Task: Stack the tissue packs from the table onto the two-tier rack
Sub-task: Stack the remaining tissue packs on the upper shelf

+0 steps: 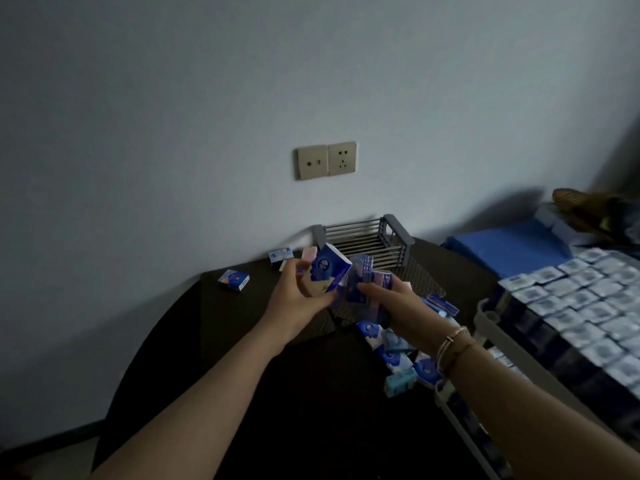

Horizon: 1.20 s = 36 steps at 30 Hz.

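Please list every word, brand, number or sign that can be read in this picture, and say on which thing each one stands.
No text can be read.
Pack in the left hand: a round logo, blurred.
Packs in the right hand: print blurred.
Loose packs on the table: logos too small.
Packs on the rack: labels too small.
Wall sockets: only holes, no writing.

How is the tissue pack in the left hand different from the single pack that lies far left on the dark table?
The pack in the left hand is held up off the table, tilted on end; the far-left pack lies flat on the table, untouched. The held pack looks larger, being nearer the camera. The left hand grips one; nothing touches the other. Both are blue with a round logo.
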{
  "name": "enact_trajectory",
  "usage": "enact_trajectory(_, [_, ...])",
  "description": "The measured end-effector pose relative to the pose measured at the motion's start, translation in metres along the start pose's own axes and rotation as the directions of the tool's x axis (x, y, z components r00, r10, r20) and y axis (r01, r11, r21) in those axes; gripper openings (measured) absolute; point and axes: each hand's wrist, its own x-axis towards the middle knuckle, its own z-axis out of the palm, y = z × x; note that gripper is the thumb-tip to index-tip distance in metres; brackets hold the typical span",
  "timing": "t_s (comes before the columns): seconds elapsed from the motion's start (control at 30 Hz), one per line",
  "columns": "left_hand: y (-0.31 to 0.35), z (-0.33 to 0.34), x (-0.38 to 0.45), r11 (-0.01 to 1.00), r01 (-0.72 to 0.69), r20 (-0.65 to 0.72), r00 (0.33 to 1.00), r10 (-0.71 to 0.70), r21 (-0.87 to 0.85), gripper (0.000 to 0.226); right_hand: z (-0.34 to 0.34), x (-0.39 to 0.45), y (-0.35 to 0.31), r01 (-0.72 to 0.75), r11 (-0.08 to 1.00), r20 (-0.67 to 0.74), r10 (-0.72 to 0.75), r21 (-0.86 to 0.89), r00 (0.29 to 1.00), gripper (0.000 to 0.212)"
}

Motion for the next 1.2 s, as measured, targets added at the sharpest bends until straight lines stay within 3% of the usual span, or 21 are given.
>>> enact_trajectory(0.13, [0.044,0.022,-0.048,0.987,-0.068,0.065,0.995,0.078,-0.144,0.051,-0.005,-0.077,-0.036,0.132,0.985,-0.036,-0.129,0.109,0.991,0.012])
enact_trajectory(0.3, [0.091,0.052,-0.086,0.96,-0.23,0.078,0.966,0.245,-0.159,0.047,-0.03,-0.145,-0.062,0.27,0.958,-0.087,-0.262,0.101,0.961,0.009])
enact_trajectory(0.37, [0.107,0.066,-0.098,0.959,-0.237,0.122,0.959,0.257,-0.157,0.051,-0.043,-0.164,-0.063,0.277,0.954,-0.136,-0.261,0.115,0.956,0.017])
enact_trajectory(0.43, [0.119,0.084,-0.107,0.964,-0.227,0.185,0.95,0.25,-0.139,0.054,-0.06,-0.182,-0.062,0.264,0.955,-0.17,-0.241,0.131,0.956,0.042])
enact_trajectory(0.57, [0.135,0.126,-0.114,0.96,-0.251,0.314,0.908,0.277,-0.124,0.058,-0.108,-0.215,-0.058,0.261,0.958,-0.165,-0.241,0.114,0.956,0.025])
enact_trajectory(0.77, [0.167,0.208,-0.107,0.954,-0.258,0.395,0.869,0.298,-0.154,0.058,-0.202,-0.231,-0.061,0.278,0.961,-0.299,-0.261,0.014,0.918,0.035])
enact_trajectory(1.0, [0.194,0.303,-0.065,0.945,-0.18,0.246,0.937,0.249,-0.272,0.052,-0.332,-0.196,-0.073,0.327,0.944,-0.452,-0.274,0.041,0.849,0.031])
enact_trajectory(1.2, [0.186,0.352,-0.02,0.958,-0.163,0.046,0.983,0.179,-0.236,0.054,-0.409,-0.122,-0.068,0.28,0.956,-0.415,-0.288,-0.084,0.863,0.023])
